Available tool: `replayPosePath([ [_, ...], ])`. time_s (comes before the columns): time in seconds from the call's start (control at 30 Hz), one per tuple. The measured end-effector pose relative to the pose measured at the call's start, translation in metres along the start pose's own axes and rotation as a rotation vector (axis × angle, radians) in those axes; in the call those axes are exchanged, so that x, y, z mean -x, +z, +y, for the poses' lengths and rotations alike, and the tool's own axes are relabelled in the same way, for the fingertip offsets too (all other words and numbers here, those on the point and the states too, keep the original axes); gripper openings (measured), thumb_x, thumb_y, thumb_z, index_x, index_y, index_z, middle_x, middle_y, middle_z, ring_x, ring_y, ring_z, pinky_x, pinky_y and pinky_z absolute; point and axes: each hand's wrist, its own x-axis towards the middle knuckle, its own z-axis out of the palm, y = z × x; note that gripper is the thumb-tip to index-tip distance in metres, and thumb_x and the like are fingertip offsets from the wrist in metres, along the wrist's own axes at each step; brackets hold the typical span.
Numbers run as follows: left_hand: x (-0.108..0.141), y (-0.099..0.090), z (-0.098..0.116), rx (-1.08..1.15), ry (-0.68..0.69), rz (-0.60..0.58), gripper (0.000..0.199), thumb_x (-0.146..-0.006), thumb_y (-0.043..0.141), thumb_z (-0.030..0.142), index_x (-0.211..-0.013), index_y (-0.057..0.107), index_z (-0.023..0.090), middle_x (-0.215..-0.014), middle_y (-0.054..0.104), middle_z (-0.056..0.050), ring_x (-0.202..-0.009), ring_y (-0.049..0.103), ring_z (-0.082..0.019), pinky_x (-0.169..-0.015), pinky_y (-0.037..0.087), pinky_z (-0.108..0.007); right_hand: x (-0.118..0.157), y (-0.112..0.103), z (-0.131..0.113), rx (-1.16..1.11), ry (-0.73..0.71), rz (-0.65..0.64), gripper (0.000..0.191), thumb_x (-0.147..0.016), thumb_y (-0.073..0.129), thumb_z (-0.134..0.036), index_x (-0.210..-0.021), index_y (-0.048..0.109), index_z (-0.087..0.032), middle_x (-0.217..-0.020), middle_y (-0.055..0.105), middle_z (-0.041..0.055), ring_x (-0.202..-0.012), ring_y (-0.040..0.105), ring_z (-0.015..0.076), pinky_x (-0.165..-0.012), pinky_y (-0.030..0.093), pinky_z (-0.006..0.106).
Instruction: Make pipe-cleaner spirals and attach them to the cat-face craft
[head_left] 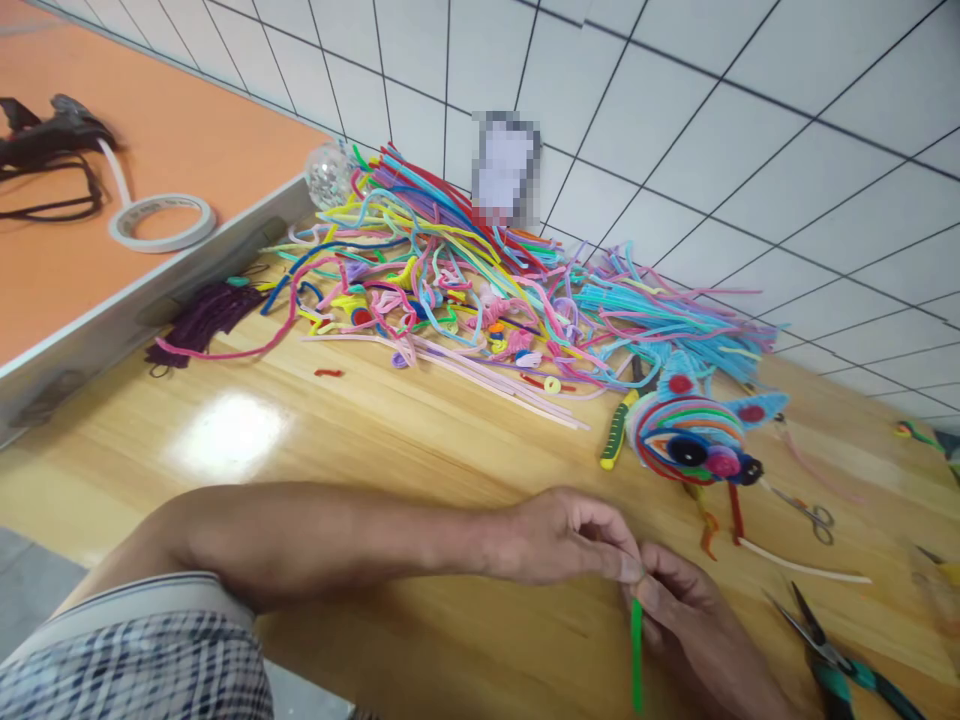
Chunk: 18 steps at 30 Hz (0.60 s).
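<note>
Okay so left hand [577, 540] and right hand [690, 612] both pinch a green pipe cleaner [637, 655] near its top over the tabletop [450, 440], probably fiddly shaping, so the next move likely wants steady grip.

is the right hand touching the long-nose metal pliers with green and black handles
Apart. The head view shows a strip of light wooden tabletop between the right hand and the long-nose metal pliers with green and black handles.
</note>
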Motion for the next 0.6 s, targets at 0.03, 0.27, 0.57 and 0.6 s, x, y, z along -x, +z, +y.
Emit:
replayPosePath([
  [0.03, 0.0, 0.001, 0.0, 0.068, -0.041, 0.022, 0.018, -0.09, 0.084, 0.025, -0.084, 0.071, 0.015, -0.075, 0.065, 0.005, -0.072, 0.057, -0.009, -0.077, 0.048, -0.023, 0.0, 0.004, -0.002, -0.003, -0.004, 0.024, 0.07, -0.077, 0.077, -0.088, -0.07, 0.057, -0.022, -0.052, 0.041, -0.0073, -0.051, 0.028, 0.0082, -0.054, 0.027, 0.025],
  [0.27, 0.008, 0.003, 0.007, 0.082, -0.068, 0.141, 0.052, -0.077, 0.094, 0.06, -0.089, 0.071, 0.015, -0.064, 0.057, 0.007, -0.056, 0.039, -0.006, -0.056, 0.031, -0.023, -0.005, 0.026, -0.025, -0.137, -0.098, 0.102, 0.069, -0.069, 0.088, -0.083, -0.07, 0.057, -0.022, -0.057, 0.049, -0.0063, -0.052, 0.039, 0.0091, -0.052, 0.03, 0.024],
  [0.57, 0.003, -0.004, 0.034, -0.357, -0.012, 0.02, 0.045, -0.083, 0.09, 0.053, -0.094, 0.073, 0.013, -0.071, 0.061, 0.004, -0.06, 0.043, -0.008, -0.057, 0.033, -0.023, -0.003, 0.012, -0.035, -0.326, -0.082, -0.127, 0.063, -0.058, 0.101, -0.068, -0.073, 0.064, -0.02, -0.063, 0.055, -0.0064, -0.054, 0.044, 0.0075, -0.05, 0.027, 0.024],
  [0.6, 0.005, -0.001, 0.037, -0.396, 0.005, 0.034, 0.044, -0.082, 0.09, 0.053, -0.092, 0.073, 0.013, -0.07, 0.06, 0.005, -0.06, 0.042, -0.008, -0.057, 0.032, -0.024, -0.002, 0.011, -0.035, -0.313, -0.107, -0.138, 0.063, -0.059, 0.101, -0.069, -0.072, 0.063, -0.02, -0.063, 0.054, -0.0065, -0.054, 0.044, 0.0072, -0.049, 0.027, 0.024],
])
